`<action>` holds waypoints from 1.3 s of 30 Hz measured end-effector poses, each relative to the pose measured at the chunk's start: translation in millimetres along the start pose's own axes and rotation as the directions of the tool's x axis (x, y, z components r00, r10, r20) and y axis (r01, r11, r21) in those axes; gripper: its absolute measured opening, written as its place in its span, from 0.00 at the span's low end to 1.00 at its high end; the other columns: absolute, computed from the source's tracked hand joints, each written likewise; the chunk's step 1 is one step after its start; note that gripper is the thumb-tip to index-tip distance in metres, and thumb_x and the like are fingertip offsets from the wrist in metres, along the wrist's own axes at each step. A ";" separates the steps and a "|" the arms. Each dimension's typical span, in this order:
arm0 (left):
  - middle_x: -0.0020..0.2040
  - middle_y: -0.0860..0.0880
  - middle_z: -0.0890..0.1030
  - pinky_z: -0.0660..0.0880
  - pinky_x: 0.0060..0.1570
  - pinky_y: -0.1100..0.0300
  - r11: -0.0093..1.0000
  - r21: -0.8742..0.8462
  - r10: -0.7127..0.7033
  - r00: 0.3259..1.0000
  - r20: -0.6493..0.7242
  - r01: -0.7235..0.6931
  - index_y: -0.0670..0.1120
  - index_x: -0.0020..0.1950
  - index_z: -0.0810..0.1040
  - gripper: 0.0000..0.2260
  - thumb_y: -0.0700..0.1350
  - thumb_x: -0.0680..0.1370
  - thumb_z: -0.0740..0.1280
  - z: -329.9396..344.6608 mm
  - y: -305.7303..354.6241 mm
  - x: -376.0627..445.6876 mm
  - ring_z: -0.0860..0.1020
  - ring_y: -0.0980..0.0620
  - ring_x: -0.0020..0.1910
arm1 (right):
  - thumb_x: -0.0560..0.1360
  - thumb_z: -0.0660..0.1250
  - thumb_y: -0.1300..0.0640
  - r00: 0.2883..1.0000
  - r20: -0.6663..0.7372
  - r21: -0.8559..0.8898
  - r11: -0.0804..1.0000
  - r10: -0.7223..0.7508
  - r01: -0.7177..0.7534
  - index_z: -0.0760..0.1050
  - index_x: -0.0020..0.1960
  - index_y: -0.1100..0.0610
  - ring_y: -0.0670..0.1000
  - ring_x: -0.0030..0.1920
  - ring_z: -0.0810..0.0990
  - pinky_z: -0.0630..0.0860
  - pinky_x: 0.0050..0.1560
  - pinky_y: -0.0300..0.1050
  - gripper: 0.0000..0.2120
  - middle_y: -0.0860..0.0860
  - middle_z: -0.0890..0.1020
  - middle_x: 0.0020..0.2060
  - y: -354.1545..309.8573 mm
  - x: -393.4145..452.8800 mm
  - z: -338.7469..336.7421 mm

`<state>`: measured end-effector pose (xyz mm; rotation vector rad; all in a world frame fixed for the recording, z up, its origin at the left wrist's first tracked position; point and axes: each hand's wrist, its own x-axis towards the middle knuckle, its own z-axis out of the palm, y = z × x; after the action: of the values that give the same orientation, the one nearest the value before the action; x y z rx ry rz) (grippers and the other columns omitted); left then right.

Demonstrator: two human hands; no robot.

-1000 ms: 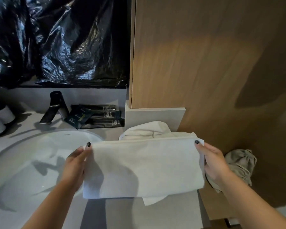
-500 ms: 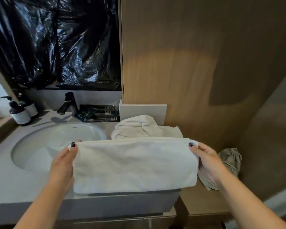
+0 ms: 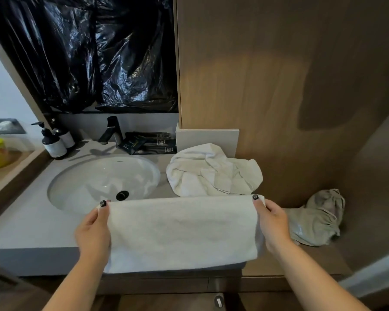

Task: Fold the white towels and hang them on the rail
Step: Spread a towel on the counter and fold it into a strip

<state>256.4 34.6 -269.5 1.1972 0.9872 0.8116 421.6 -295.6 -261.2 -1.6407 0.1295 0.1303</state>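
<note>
Two hands hold one folded white towel (image 3: 180, 232) up by its top corners: the left hand (image 3: 93, 230) pinches the left corner and the right hand (image 3: 271, 223) pinches the right one, so it hangs flat in front of the counter (image 3: 29, 223). A second ago the towel was close over the counter edge, and now the person has stepped back and more of the sink (image 3: 103, 178) shows, so I think folding is done and it is going to the rail, which I cannot see. Behind it, one more white towel (image 3: 211, 171) sits in a crumpled heap on the counter, not folded yet.
</note>
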 end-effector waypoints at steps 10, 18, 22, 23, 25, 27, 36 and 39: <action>0.31 0.48 0.77 0.70 0.29 0.66 0.973 0.225 -0.072 0.995 0.075 0.054 0.49 0.51 0.85 0.09 0.52 0.79 0.69 -19.4 -13.2 87.3 0.71 0.51 0.30 | 0.79 0.66 0.56 0.996 0.057 -0.230 0.970 -0.063 0.075 0.65 0.33 0.64 0.52 0.33 0.64 0.60 0.35 0.45 0.19 0.55 0.66 0.29 11.1 26.5 71.0; 0.29 0.61 0.81 0.74 0.37 0.60 0.898 0.435 -0.132 0.984 0.120 0.068 0.59 0.35 0.84 0.10 0.54 0.76 0.71 -5.1 -53.0 152.3 0.79 0.53 0.36 | 0.78 0.66 0.57 0.997 -0.082 -0.394 0.918 0.003 -0.035 0.71 0.35 0.65 0.51 0.33 0.70 0.63 0.35 0.46 0.17 0.53 0.72 0.29 27.7 65.4 106.9; 0.50 0.51 0.85 0.77 0.55 0.50 0.745 0.645 0.019 0.973 0.229 -0.167 0.50 0.52 0.86 0.07 0.48 0.79 0.69 6.9 -60.3 152.9 0.80 0.45 0.54 | 0.79 0.64 0.56 0.990 -0.137 -0.495 0.868 -0.030 -0.043 0.69 0.33 0.56 0.53 0.35 0.73 0.65 0.32 0.43 0.16 0.51 0.74 0.29 30.5 70.3 113.3; 0.60 0.44 0.82 0.74 0.62 0.46 0.642 0.719 0.088 0.957 0.277 -0.268 0.46 0.59 0.83 0.10 0.44 0.79 0.68 9.5 -60.8 148.5 0.76 0.41 0.61 | 0.79 0.63 0.56 0.990 -0.133 -0.520 0.854 -0.055 -0.022 0.70 0.35 0.56 0.54 0.36 0.74 0.65 0.33 0.44 0.14 0.51 0.75 0.31 31.7 68.9 114.7; 0.69 0.38 0.74 0.68 0.69 0.41 0.498 0.718 0.242 0.874 0.422 -0.485 0.41 0.67 0.78 0.17 0.39 0.78 0.69 15.8 -60.5 132.6 0.70 0.37 0.69 | 0.81 0.62 0.57 0.986 -0.124 -0.583 0.812 -0.112 0.019 0.75 0.44 0.59 0.57 0.43 0.76 0.67 0.38 0.46 0.09 0.54 0.78 0.37 35.2 63.6 119.2; 0.72 0.37 0.71 0.66 0.69 0.41 0.321 0.577 0.356 0.660 0.661 -0.751 0.39 0.70 0.75 0.19 0.39 0.79 0.67 22.9 -60.4 108.1 0.68 0.36 0.72 | 0.80 0.63 0.59 0.965 -0.154 -0.684 0.728 -0.212 0.050 0.77 0.55 0.62 0.59 0.53 0.76 0.69 0.50 0.49 0.08 0.58 0.80 0.48 40.2 56.6 126.1; 0.80 0.46 0.48 0.37 0.78 0.50 -0.033 0.400 -0.001 0.400 0.916 -0.916 0.42 0.79 0.48 0.28 0.55 0.82 0.42 38.7 -92.3 78.1 0.44 0.47 0.79 | 0.76 0.64 0.64 0.614 0.731 -0.593 0.168 -0.299 0.788 0.67 0.74 0.61 0.58 0.76 0.61 0.61 0.74 0.59 0.26 0.57 0.67 0.74 81.3 -10.3 196.6; 0.80 0.45 0.51 0.39 0.77 0.53 -0.032 0.403 -0.044 0.404 0.914 -0.915 0.42 0.79 0.50 0.28 0.56 0.82 0.43 40.0 -91.3 80.3 0.45 0.48 0.79 | 0.80 0.53 0.52 0.621 0.772 -0.620 0.051 -0.139 0.783 0.62 0.77 0.58 0.54 0.78 0.56 0.55 0.77 0.57 0.26 0.53 0.62 0.77 90.7 -16.1 210.5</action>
<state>323.5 75.3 -370.6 2.9746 0.0452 -0.0688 389.6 -92.3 -363.3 -2.7349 -1.3005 0.1147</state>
